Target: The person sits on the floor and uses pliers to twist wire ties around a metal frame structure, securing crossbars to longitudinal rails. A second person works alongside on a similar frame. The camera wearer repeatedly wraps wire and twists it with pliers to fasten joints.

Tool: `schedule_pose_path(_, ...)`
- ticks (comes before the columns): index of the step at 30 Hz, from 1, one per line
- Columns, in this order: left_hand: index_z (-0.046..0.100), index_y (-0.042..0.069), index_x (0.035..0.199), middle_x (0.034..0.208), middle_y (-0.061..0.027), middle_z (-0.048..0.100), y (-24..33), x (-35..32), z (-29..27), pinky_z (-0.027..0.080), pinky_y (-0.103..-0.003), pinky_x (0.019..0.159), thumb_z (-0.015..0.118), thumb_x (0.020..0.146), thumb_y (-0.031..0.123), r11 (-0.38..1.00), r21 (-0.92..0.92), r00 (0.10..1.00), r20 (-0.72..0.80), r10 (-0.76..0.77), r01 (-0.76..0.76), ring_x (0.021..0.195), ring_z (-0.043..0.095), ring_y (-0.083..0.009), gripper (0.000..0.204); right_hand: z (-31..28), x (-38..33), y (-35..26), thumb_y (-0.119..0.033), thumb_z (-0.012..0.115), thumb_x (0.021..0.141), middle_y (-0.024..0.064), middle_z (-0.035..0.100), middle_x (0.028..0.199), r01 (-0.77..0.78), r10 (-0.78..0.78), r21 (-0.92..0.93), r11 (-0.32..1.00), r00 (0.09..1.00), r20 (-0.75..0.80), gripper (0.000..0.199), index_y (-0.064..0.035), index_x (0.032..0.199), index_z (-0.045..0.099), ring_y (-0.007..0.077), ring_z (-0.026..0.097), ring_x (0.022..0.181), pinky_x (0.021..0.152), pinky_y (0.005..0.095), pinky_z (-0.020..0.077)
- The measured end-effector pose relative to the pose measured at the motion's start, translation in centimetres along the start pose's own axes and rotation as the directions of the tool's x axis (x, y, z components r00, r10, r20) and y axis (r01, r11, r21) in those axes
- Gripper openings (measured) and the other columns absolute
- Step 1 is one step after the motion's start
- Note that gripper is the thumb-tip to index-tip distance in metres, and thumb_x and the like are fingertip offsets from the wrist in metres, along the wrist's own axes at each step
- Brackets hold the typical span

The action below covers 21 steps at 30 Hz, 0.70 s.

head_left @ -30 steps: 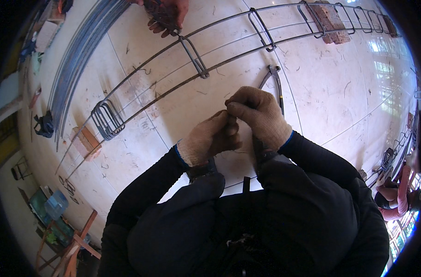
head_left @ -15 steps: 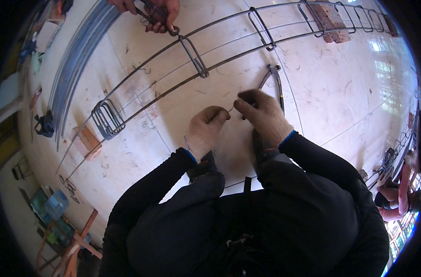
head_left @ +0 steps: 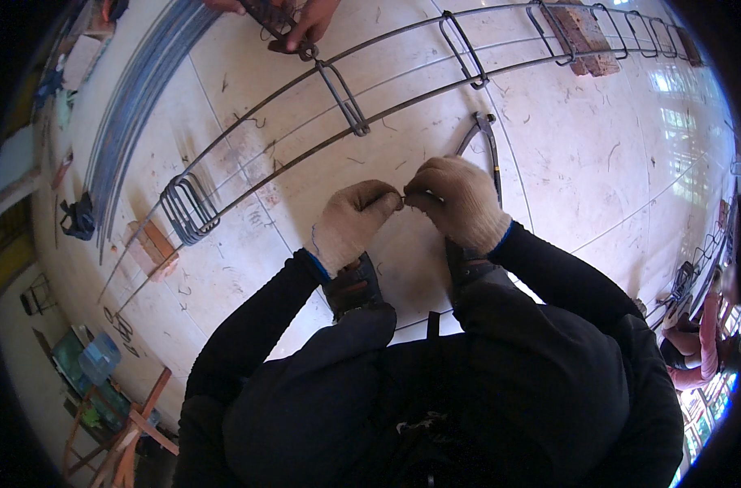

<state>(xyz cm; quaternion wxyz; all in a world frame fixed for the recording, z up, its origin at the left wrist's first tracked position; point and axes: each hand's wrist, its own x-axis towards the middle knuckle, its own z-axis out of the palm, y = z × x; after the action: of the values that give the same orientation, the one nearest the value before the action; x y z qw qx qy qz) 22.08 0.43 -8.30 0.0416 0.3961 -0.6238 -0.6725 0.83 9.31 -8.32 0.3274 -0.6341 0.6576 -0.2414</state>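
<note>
Both gloved hands up close together over the tiled floor, left hand and right hand fingertip to fingertip, pinching a short bit of thin wire between them, probably to keep it taut. Hard to tell much about the wire, too small. Pliers lying just past the right hand, within easy grab. Long rebar cage stretched across the floor beyond, propped on bricks. Another person's hand holding the cage at the far end.

Cream knit gloves, black sleeves
</note>
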Motion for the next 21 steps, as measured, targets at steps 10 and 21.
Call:
schedule_pose_path(10, 0.076, 0.002, 0.113, 0.102, -0.0156, 0.079, -2.2, -0.6, 0.6, 0.058, -0.035, 0.084, 0.069, 0.1, 0.021, 0.961, 0.235, 0.985, -0.058, 0.161, -0.144, 0.092, 0.077, -0.0264, 0.024, -0.7, -2.3, 0.5, -0.018, 0.069, 0.101, 0.0105, 0.075, 0.102, -0.171, 0.061, 0.385, 0.907, 0.958, 0.281, 0.019, -0.0044, 0.112, 0.076, 0.0231, 0.074, 0.089, 0.076, 0.0357, 0.0598)
schedule_pose_path(21, 0.074, 0.0, 0.116, 0.105, -0.0123, 0.078, -0.4, 0.1, 0.3, 0.053, -0.034, 0.095, 0.063, 0.105, 0.024, 0.978, 0.16, 0.989, 0.038, -0.141, 0.133, 0.102, 0.071, -0.0195, 0.029, 1.1, -0.7, -0.1, -0.026, 0.071, 0.094, 0.0112, 0.074, 0.099, -0.071, 0.074, -0.039, 0.997, 0.993, 0.091, 0.022, -0.0069, 0.101, 0.079, 0.0323, 0.073, 0.092, 0.084, 0.0461, 0.0577)
